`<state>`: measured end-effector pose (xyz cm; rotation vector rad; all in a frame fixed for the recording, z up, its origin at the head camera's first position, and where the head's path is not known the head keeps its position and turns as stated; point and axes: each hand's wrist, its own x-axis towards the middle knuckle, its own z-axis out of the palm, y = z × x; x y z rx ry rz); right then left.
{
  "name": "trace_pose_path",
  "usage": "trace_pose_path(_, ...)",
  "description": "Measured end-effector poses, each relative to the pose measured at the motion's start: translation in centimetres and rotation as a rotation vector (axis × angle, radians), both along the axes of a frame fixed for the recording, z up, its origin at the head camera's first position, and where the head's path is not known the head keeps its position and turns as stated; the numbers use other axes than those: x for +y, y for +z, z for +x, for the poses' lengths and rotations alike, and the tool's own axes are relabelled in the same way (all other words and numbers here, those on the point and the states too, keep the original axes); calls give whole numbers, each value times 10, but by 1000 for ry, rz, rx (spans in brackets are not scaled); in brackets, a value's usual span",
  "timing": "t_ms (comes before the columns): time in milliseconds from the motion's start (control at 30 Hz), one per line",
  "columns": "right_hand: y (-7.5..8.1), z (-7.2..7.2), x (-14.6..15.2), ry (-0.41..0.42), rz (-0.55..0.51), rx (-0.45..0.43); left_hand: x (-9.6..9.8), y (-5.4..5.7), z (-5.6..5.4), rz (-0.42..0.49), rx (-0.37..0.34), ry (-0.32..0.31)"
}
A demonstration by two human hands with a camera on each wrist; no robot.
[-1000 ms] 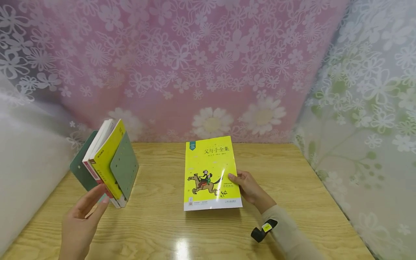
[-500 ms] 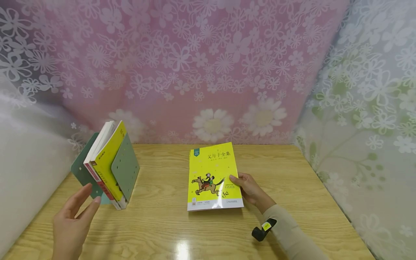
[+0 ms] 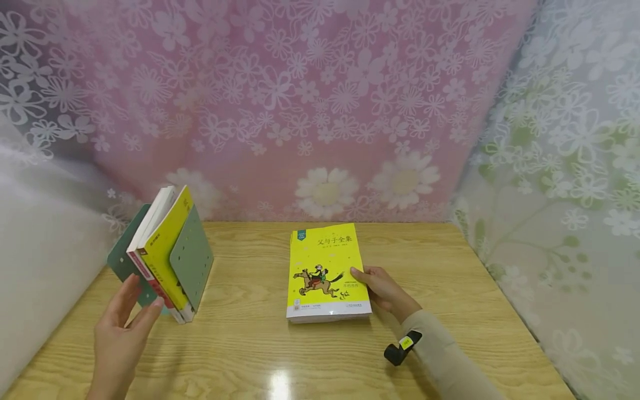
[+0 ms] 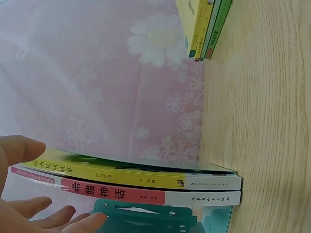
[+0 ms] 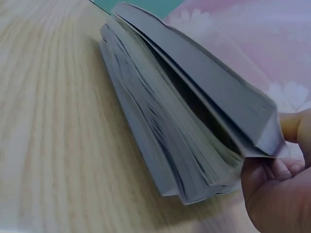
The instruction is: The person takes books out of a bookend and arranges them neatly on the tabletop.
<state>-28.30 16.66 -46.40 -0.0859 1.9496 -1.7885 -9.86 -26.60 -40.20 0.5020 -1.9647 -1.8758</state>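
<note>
My right hand (image 3: pixel 387 291) grips the right edge of a yellow book (image 3: pixel 310 250) with a horse drawing, thumb on the cover. In the right wrist view this top book (image 5: pixel 204 73) is raised at the gripped edge, with a dark gap above the lower books (image 5: pixel 146 121). On the left, my left hand (image 3: pixel 120 328) stands with thumb and fingers apart, close before two upright books. One has a yellow spine (image 4: pixel 126 174); the other's spine is red and white (image 4: pixel 141 193). A green bookend (image 3: pixel 192 255) with small holes flanks them on both sides.
A wooden table (image 3: pixel 240 350) bears everything. The pile's yellow and green spines (image 4: pixel 209 29) show in the left wrist view. Behind the table hangs a pink floral curtain (image 3: pixel 260 111), and a pale floral one (image 3: pixel 555 211) borders the right side.
The yellow book in my right hand has come down and now lies flatter, the page block beneath showing at its front edge. My left hand shifted left, then back right toward the upright books.
</note>
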Motion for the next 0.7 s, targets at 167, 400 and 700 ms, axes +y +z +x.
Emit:
trace_pose_path(167, -1, -9, 3, 4, 69, -1, -1, 0, -1, 1, -20, -23)
trace_pose_path(400, 2, -20, 3, 10, 172, -52, -1, 0, -4, -25, -3, -34)
trace_pose_path(700, 3, -20, 0, 7, 209, -56, 2, 0, -8, -63, 44, -21)
